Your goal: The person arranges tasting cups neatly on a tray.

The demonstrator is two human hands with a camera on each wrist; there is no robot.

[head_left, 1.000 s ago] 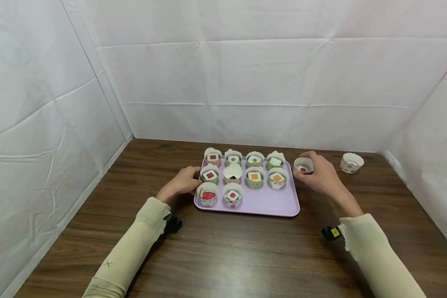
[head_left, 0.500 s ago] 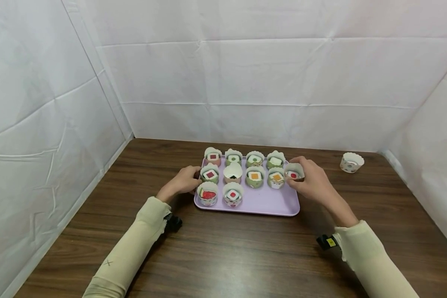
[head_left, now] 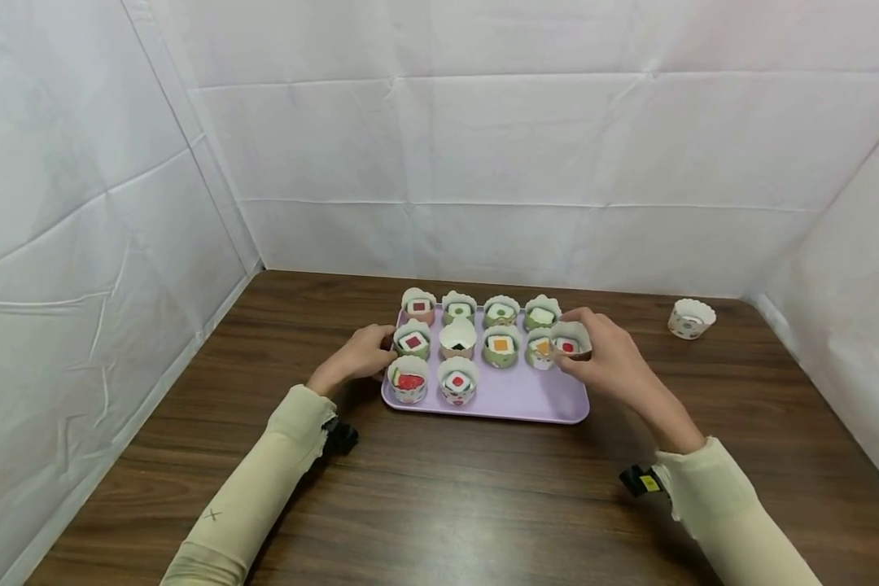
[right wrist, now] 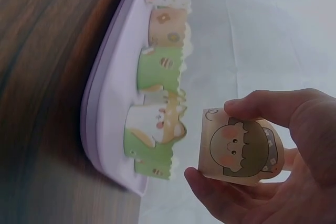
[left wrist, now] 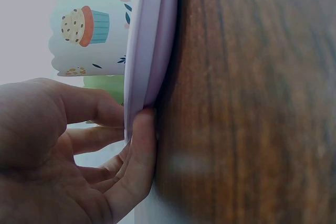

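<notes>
My left hand [head_left: 362, 352] grips the left edge of a lilac tray [head_left: 520, 400]; in the left wrist view its fingers [left wrist: 140, 145] pinch the rim from above and below. Several paper baking cups with small sweet-like pieces stand upright on the tray in rows. My right hand [head_left: 610, 358] holds another paper cup [head_left: 571, 332] with a red-and-white piece inside, over the tray's right side. This cup overlaps the cup with an orange-topped piece [head_left: 538, 352] in the head view. In the right wrist view the held cup [right wrist: 233, 150], printed with a cartoon face, is apart from the tray.
One more paper cup [head_left: 692, 319] stands on the brown wooden table [head_left: 483, 505] at the back right. White sheeting [head_left: 513, 146] walls off the back and both sides. The tray's front right part shows bare lilac surface.
My right hand has carried its paper cup leftward from beside the tray to over the tray's right side. The left hand stays at the tray's edge.
</notes>
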